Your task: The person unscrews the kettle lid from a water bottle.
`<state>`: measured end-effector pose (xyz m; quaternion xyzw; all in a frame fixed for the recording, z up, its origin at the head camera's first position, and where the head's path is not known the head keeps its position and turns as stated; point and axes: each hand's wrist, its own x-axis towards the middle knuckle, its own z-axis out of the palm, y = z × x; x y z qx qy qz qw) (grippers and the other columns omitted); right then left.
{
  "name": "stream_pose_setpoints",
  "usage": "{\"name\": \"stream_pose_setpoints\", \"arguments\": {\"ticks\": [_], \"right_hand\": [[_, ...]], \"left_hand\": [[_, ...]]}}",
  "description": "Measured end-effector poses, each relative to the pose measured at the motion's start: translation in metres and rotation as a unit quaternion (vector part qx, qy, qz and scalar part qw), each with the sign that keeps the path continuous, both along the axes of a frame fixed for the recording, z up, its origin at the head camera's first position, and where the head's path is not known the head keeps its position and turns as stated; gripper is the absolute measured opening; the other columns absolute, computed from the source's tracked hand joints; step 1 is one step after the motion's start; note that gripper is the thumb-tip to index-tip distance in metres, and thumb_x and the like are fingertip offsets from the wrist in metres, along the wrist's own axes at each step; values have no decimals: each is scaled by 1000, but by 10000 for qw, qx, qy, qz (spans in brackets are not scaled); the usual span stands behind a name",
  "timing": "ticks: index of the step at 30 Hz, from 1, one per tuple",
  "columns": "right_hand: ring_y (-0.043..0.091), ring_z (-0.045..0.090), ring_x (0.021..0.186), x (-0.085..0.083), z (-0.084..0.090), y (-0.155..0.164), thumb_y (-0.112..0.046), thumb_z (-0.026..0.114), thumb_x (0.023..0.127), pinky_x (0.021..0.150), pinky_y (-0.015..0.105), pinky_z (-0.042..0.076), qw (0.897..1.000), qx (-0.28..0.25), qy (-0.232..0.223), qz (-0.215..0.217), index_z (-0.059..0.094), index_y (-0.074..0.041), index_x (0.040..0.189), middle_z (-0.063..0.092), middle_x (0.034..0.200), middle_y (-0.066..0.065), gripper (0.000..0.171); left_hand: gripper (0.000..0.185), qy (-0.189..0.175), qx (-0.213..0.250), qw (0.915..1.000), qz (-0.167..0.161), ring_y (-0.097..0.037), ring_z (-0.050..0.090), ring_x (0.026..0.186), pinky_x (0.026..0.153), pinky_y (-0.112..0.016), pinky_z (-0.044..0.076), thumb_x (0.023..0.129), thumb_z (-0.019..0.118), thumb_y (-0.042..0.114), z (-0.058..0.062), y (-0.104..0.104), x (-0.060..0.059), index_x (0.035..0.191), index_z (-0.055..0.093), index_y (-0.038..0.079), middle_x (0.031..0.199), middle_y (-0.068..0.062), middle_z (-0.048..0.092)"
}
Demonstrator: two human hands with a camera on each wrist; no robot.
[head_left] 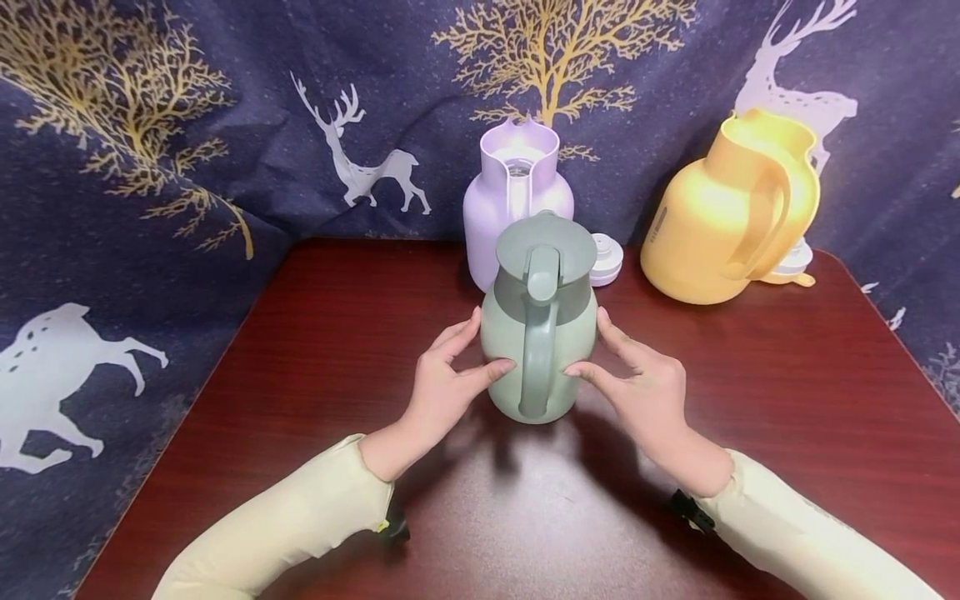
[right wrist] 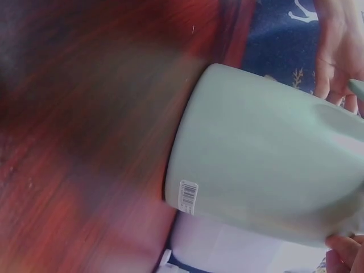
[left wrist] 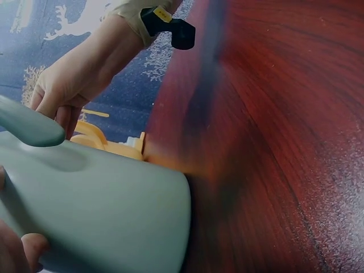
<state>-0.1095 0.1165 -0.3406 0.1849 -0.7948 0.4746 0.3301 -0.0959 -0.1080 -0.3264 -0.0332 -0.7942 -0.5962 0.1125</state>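
On the red table (head_left: 315, 333) stand three jugs (one green jug (head_left: 538, 333) touched by both hands' straight fingers (head_left: 457, 337)).

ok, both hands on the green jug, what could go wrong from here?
1. The left hand and right hand touch the green jug only at its sides with fairly straight fingers, not by the handle; lifted like that, it might slip.
2. The purple jug and a white lid stand right behind it; pushing the jug back could knock them.
3. The wrist views are blurred, so finger contact is hard to confirm.
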Motion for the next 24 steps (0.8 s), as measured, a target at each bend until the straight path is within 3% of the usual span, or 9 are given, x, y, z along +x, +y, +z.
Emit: {"name": "stream_pose_setpoints", "arguments": {"ticks": [6, 9, 11, 14, 18, 21, 24], "right_hand": [[-22, 52, 113, 2, 0, 7, -33, 87, 61, 94, 2, 43, 9999, 31, -124, -81, 66, -7, 123, 68, 115, 16, 71], [-23, 51, 113, 1, 0, 10, -20, 91, 58, 95, 2, 42, 9997, 138, -214, -62, 66, -8, 125, 68, 117, 15, 72], [-22, 51, 114, 0, 0, 12, -10, 92, 57, 97, 3, 42, 9993, 193, -329, 21, 65, -9, 126, 68, 119, 14, 75], [-22, 50, 116, -1, -1, 14, 0, 91, 56, 99, 4, 41, 9984, 273, -469, 167, 64, -8, 128, 67, 123, 14, 77], [-22, 48, 119, -1, -1, 15, 1, 90, 56, 101, 4, 40, 9981, 399, -398, 229, 64, -7, 129, 66, 125, 17, 78], [-22, 47, 120, -2, -1, 16, 2, 91, 55, 102, 5, 39, 9983, 473, -267, 221, 63, -7, 130, 66, 125, 19, 79], [-22, 46, 120, -3, 0, 18, 1, 91, 56, 102, 4, 39, 9979, 564, -225, 221, 63, -7, 130, 66, 124, 19, 79]], "left_hand": [[70, 12, -54, 10000, -59, -22, 54, 133, 111, -37, 44, 74, 86, 10, -1, 5, -2, 137, 55, 5, 140, -9, 60], [69, -7, -207, 9997, -94, -22, 57, 130, 111, -37, 44, 75, 86, 13, 0, 3, -3, 137, 56, 8, 139, -9, 61], [68, -13, -419, 9990, -155, -23, 58, 129, 111, -38, 45, 75, 86, 14, 0, -2, -5, 137, 57, 10, 137, -9, 63], [66, -66, -969, 9940, -501, -23, 60, 127, 108, -39, 47, 78, 84, 18, 7, -15, -9, 138, 56, 9, 136, -10, 63], [59, 190, -1574, 9828, -948, -25, 68, 116, 99, -35, 54, 83, 80, 18, 33, -29, -13, 136, 59, 6, 129, -12, 67], [48, 327, -1329, 9826, -1252, -26, 72, 107, 92, -31, 57, 85, 77, 11, 58, -31, -12, 131, 63, 4, 121, -14, 71], [42, 1, -1022, 9801, -1702, -23, 72, 107, 89, -28, 58, 86, 75, 9, 80, -30, -10, 127, 66, 5, 119, -13, 72]]}}
